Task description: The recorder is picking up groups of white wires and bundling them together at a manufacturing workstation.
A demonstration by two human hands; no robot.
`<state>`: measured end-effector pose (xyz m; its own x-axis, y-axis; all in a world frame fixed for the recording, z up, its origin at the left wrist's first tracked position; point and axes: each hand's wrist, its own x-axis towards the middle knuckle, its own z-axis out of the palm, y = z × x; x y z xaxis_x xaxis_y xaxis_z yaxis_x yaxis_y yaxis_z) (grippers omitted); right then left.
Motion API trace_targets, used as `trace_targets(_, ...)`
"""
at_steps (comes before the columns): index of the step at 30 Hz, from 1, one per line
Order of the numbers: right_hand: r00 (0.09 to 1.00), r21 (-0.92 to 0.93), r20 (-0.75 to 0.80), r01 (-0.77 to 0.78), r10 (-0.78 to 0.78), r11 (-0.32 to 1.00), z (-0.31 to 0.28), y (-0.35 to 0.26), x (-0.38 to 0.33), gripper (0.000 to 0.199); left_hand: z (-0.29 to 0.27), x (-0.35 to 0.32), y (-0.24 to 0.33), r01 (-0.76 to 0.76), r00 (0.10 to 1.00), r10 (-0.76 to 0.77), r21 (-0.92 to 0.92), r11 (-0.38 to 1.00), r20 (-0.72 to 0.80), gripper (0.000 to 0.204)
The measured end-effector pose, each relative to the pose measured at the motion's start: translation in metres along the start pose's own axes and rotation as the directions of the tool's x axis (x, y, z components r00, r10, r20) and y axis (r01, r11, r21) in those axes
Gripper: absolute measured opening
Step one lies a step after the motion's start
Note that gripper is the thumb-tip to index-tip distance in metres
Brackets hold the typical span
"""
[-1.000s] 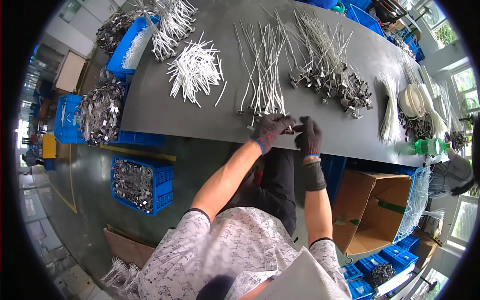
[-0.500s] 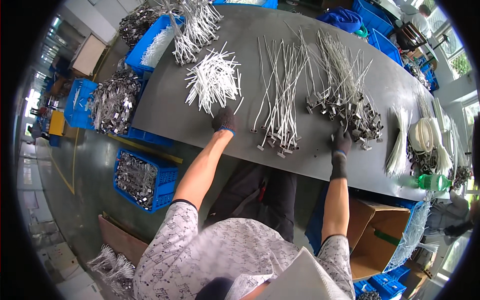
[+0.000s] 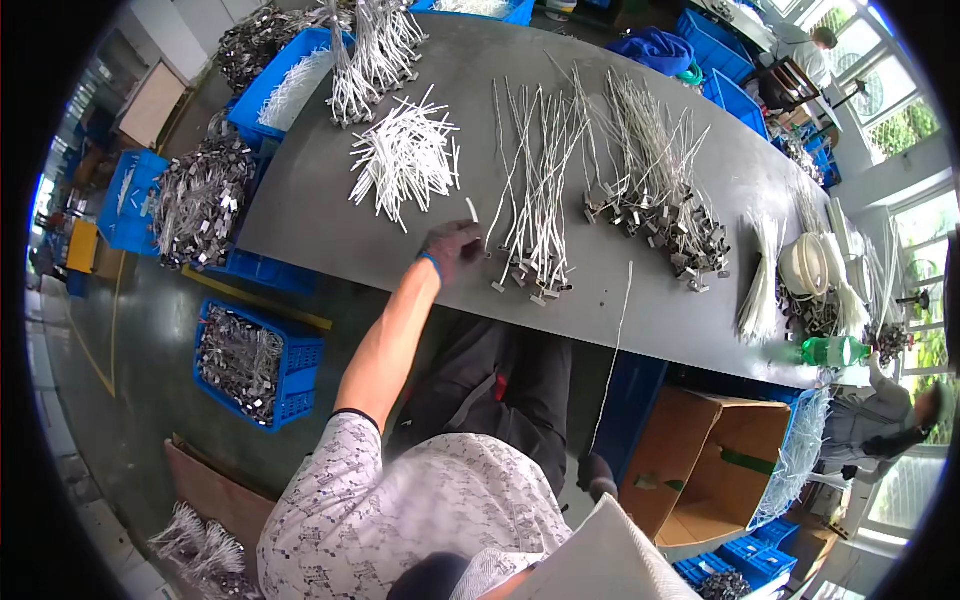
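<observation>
My left hand [image 3: 455, 248], in a dark glove, is closed over the table's near edge. A short white tube [image 3: 471, 209] sticks up from its fingers. Beyond it lies a loose pile of similar white tubes [image 3: 405, 160]. My gloved right hand [image 3: 598, 475] is low, close to my body, and closed on one end of a long thin pale wire [image 3: 618, 345]. The wire's far end lies over the table edge. Near my left hand, several wires with small metal ends [image 3: 540, 200] lie spread out; a denser heap of metal-ended wires [image 3: 690, 235] sits to their right.
The grey table [image 3: 320, 200] has a curved outline. Bundled wires [image 3: 375, 70] stand at its far left, and a white bundle [image 3: 762, 280] and green bottle [image 3: 835, 351] lie at right. Blue crates [image 3: 300, 355] stand left; a cardboard box [image 3: 690, 450] stands lower right. Another person [image 3: 880, 430] is at far right.
My right hand has drawn back from the metal-ended heap toward my body, bringing a wire along. My left hand has moved from the tube pile toward the spread wires with a white tube.
</observation>
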<state>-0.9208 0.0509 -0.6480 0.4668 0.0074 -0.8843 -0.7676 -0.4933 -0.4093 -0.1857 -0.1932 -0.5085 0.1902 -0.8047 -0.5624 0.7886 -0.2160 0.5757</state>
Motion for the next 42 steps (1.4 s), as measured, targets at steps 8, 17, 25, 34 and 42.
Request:
trace_targets(8, 0.400, 0.288, -0.861, -0.123, 0.313, 0.950, -0.245, -0.223, -0.009, 0.020, 0.175, -0.040, -0.041, -0.230, 0.967, 0.228, 0.006, 0.973, 0.112, 0.013)
trace_targets(17, 0.496, 0.338, -0.737, -0.317, 0.459, 0.886, -0.207, -0.194, -0.010, 0.019, 0.194, -0.074, -0.008, -0.693, 0.719, 0.694, 0.044, 0.720, -0.029, 0.012)
trace_targets(25, 0.492, 0.354, -0.733, -0.313, 0.470, 0.881, -0.194, -0.189, -0.003, 0.020, 0.186, -0.076, 0.003, -0.619, 0.784, 0.620, 0.038, 0.785, -0.043, 0.015)
trace_targets(34, 0.315, 0.373, -0.917, 0.455, 0.245, 0.808, -0.262, -0.214, -0.006, 0.021, 0.159, -0.068, -0.057, -0.424, 0.899, 0.293, 0.482, 0.767, 0.324, 0.020)
trace_targets(42, -0.226, 0.039, -0.952, 0.575, 0.205, 0.817, -0.434, -0.274, -0.027, 0.048, 0.167, -0.111, -0.106, -0.429, 0.873, 0.211, 0.488, 0.760, 0.440, 0.019)
